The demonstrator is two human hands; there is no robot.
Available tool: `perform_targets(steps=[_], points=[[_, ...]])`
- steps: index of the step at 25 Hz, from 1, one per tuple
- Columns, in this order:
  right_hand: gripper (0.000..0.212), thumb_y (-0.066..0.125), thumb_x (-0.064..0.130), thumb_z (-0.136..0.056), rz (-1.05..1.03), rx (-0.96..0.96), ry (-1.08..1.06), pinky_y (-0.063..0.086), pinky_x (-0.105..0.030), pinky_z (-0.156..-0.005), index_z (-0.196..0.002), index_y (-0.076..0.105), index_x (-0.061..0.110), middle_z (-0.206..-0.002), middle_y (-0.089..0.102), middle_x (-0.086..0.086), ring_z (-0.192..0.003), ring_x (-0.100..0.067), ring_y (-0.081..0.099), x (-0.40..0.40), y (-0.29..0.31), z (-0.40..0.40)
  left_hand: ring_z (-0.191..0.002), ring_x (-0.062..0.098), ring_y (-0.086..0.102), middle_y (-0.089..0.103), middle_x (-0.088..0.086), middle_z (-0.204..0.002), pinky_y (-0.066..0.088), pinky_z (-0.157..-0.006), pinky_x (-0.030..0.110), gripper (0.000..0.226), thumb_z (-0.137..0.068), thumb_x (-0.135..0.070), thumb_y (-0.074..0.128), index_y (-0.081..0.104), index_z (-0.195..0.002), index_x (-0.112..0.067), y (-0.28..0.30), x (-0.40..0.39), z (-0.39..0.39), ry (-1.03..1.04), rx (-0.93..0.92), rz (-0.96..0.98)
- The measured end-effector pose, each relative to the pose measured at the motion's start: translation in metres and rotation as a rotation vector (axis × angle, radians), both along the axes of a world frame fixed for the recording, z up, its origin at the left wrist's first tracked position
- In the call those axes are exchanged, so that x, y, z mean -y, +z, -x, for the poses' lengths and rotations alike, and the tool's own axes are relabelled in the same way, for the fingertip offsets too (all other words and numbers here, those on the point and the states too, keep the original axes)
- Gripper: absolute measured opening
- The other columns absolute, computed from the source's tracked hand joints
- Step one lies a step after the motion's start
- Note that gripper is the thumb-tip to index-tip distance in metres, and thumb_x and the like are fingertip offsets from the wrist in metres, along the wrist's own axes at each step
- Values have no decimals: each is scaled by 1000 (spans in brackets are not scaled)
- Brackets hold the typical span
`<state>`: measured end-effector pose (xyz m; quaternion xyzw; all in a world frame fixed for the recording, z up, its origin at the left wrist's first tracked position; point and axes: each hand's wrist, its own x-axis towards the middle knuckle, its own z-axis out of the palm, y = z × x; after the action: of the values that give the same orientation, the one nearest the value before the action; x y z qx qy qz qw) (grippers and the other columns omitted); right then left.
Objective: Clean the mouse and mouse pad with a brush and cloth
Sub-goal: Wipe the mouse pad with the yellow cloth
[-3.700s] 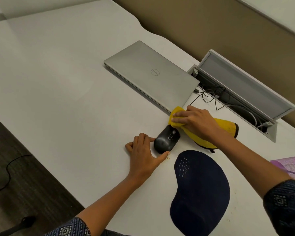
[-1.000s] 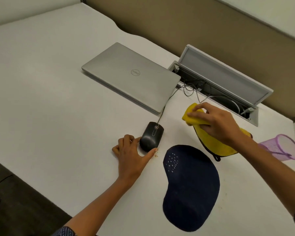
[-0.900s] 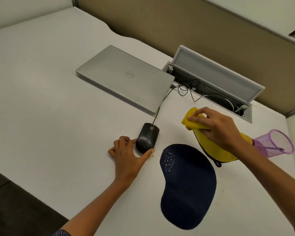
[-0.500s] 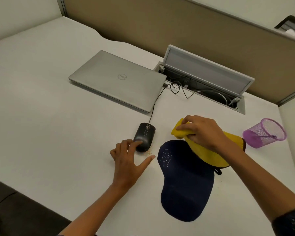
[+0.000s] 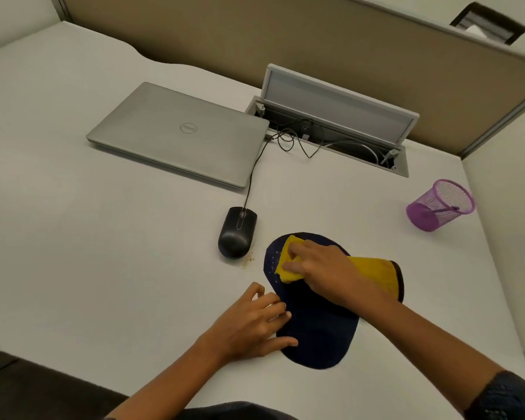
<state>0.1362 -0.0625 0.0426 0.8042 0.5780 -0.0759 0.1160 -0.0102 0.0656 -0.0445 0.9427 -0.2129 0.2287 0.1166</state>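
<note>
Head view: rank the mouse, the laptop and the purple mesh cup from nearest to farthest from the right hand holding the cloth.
From the right hand, which presses the yellow cloth on the mouse pad:
1. Mouse, just to its left, clear of the pad.
2. Purple mesh cup, off to the right, tipped on its side.
3. Laptop, closed, at the far left.

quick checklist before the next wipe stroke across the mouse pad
1. Yellow cloth on the dark navy kidney-shaped mouse pad: ok.
2. Right hand grip on cloth: ok, fingers bunch its front end.
3. Left hand steadying pad: ok, fingers on its left edge.
4. Black wired mouse off the pad: ok, beside it.
5. Crumbs on the white desk by the mouse: not ok.
6. Pad surface clean: cannot tell.
</note>
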Motion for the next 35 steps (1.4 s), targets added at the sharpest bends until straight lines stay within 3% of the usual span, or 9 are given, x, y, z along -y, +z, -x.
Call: perform_targets(steps=[3,7,12,17,21,25,29,33,35], points=[[31,57,9,-85,-74,58,-118,32,-31,-56,-112,62,23,-114,53,-4,-97,-24,54,-15,6,-2,-82,12,58,67,-5,-86,34,-84,28,46,-91,-55,44,71,-94,-17,3,0,-2,-13,-31,-2],[24,78,12,-67,11,86,63,26,-23,-47,-88,69,18,-102,64,-4,-81,-19,62,-7,9,20,-83,11,57,67,-6,-87,34,-85,27,47,-90,-56,42,71,-96,-19,3,-1,-1,-17,-42,-12],[21,48,8,-90,6,149,-77,32,-33,-58,-104,62,13,-114,49,-7,-97,-26,51,-32,14,-4,-79,12,57,67,-5,-85,40,-79,28,46,-89,-56,47,71,-92,-17,3,0,-3,-21,9,22],[15,72,8,-72,44,76,76,28,-27,-46,-83,67,16,-98,58,-5,-82,-22,57,-4,14,15,-71,12,50,66,-6,-80,32,-70,25,46,-88,-56,48,72,-89,-17,1,1,-4,-7,57,3],[16,51,9,-88,8,131,-128,31,-32,-56,-98,64,10,-115,49,-8,-98,-27,51,-29,10,4,-71,13,51,66,-6,-80,34,-70,25,47,-89,-56,47,72,-90,-16,2,0,-4,-31,55,17],[21,77,9,-65,33,116,61,24,-24,-45,-83,69,18,-95,59,-4,-77,-20,59,-8,6,15,-70,13,50,66,-6,-80,33,-69,24,47,-89,-55,47,72,-90,-16,1,1,-4,-26,59,7],[17,54,6,-86,-35,126,-150,28,-31,-54,-98,64,13,-105,48,-8,-87,-26,52,-32,3,-2,-70,14,50,65,-4,-79,37,-67,26,47,-89,-54,47,71,-88,-14,4,0,-6,-34,39,39],[23,79,10,-64,-20,65,53,20,-22,-43,-82,69,20,-88,56,-3,-66,-16,55,-3,-4,19,-75,13,47,66,-4,-80,33,-70,26,47,-88,-55,49,73,-89,-15,1,0,-5,-34,36,44],[20,75,10,-70,-47,54,-21,23,-24,-46,-87,69,20,-90,55,-5,-73,-22,57,-2,1,11,-75,14,49,66,-3,-81,34,-70,26,46,-88,-54,50,72,-89,-14,1,0,-5,-28,32,47]])
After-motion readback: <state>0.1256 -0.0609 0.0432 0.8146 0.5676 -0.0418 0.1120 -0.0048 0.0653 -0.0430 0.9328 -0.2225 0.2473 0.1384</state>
